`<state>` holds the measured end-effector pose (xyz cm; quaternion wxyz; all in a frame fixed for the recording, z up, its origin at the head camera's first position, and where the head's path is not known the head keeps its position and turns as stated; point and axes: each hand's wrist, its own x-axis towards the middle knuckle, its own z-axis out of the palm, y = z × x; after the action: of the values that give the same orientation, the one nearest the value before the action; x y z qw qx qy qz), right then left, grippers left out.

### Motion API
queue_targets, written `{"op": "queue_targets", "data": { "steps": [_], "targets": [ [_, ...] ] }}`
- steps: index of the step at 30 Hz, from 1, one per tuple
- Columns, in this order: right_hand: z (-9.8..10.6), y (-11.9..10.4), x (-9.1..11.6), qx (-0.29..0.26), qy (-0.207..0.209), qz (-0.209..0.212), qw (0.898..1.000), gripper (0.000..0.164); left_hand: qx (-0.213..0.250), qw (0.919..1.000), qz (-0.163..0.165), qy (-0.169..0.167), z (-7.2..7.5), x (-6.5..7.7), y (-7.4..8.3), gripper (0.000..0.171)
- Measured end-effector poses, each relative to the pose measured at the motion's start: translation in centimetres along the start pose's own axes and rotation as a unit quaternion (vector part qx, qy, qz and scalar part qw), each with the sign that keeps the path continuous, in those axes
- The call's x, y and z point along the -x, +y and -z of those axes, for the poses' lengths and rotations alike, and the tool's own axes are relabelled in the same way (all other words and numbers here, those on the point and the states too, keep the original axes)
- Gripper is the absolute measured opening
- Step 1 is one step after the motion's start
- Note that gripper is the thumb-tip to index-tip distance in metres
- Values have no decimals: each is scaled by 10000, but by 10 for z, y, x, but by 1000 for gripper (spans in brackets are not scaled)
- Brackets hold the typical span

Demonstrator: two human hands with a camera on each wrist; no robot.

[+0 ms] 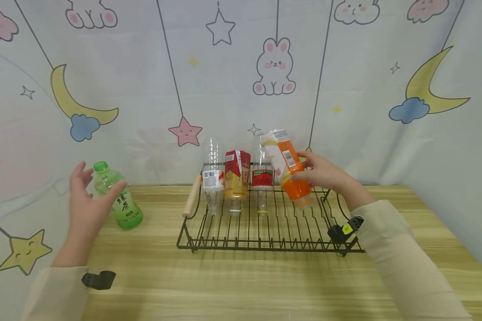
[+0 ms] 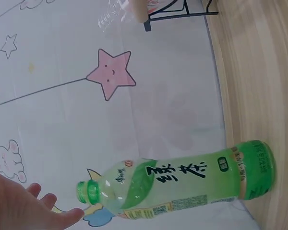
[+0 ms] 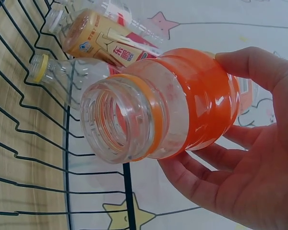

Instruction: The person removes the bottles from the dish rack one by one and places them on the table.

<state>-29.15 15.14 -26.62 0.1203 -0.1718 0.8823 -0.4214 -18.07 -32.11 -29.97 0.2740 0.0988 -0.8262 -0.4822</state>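
Observation:
My right hand grips an orange-labelled plastic bottle tilted over the right part of a black wire rack. Its uncapped mouth points downward, and the right wrist view shows thumb and fingers wrapped about the orange label. On the left, a green tea bottle with a green cap stands upright on the table. Beside it my left hand is held with fingers spread and relaxed, gripping nothing. The left wrist view shows the fingertips close to the green cap, apart from it.
Upside down in the rack lean a clear bottle with a white label, a red and yellow bottle and a clear bottle with a red label. A wooden handle is on the rack's left side. A patterned curtain hangs behind the table.

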Motion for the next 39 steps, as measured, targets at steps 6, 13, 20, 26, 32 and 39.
{"op": "queue_targets", "data": {
  "steps": [6,13,20,26,32,39],
  "targets": [
    [-2,-8,6,172,-122,210,9996,77,34,9993,-298,-204,-7,8,22,91],
    [-5,-18,14,392,-207,388,9983,75,-39,9950,-819,-577,-18,19,41,89],
    [-11,-25,19,538,-314,528,9967,71,6,9898,-1007,-1004,-30,31,54,91],
    [-17,-29,22,494,-424,598,9961,67,-155,9848,-1201,-1246,-42,40,66,93],
    [-22,-34,28,689,-527,571,9946,67,-71,9771,-1437,-1567,-51,52,85,91],
    [-29,-39,31,828,-616,663,9924,72,-24,9682,-1618,-1907,-61,66,99,89]
  ]
}}
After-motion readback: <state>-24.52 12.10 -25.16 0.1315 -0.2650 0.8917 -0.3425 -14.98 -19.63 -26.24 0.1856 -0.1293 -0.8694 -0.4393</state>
